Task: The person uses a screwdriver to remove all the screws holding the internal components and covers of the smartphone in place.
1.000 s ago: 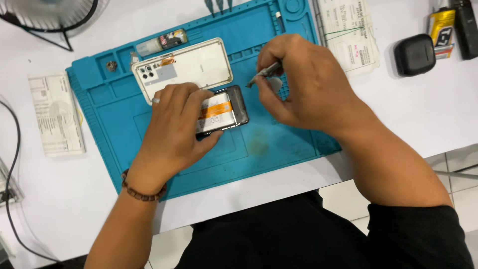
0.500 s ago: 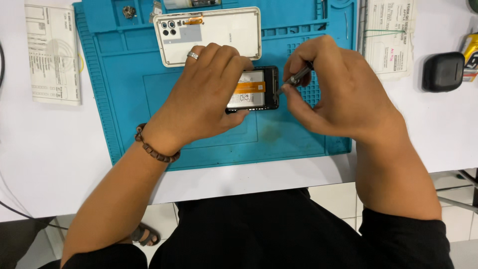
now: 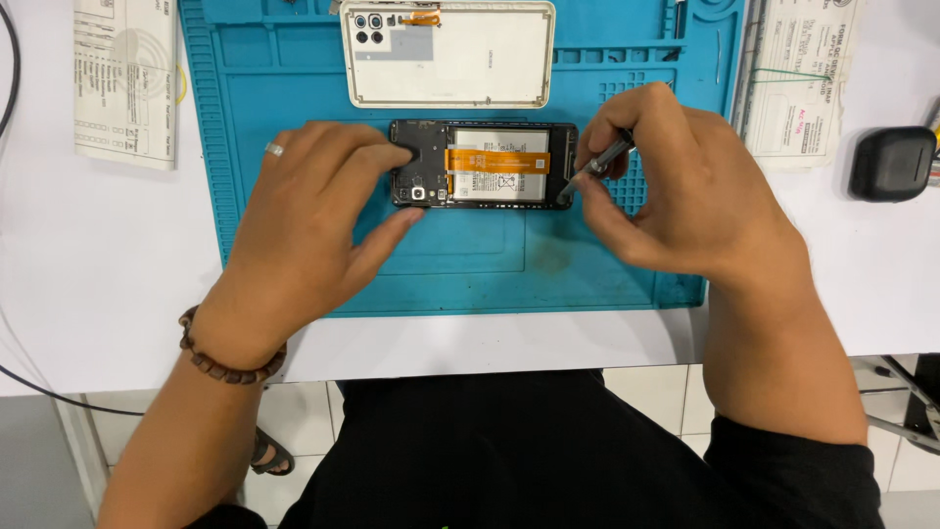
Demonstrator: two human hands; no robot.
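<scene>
Opened phone (image 3: 485,165) lies between left hand (image 3: 304,230) and right hand (image 3: 685,196).

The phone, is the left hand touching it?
Touching. The head view shows the left hand with a finger pressed on the camera end of the open phone and another against its lower edge.
</scene>
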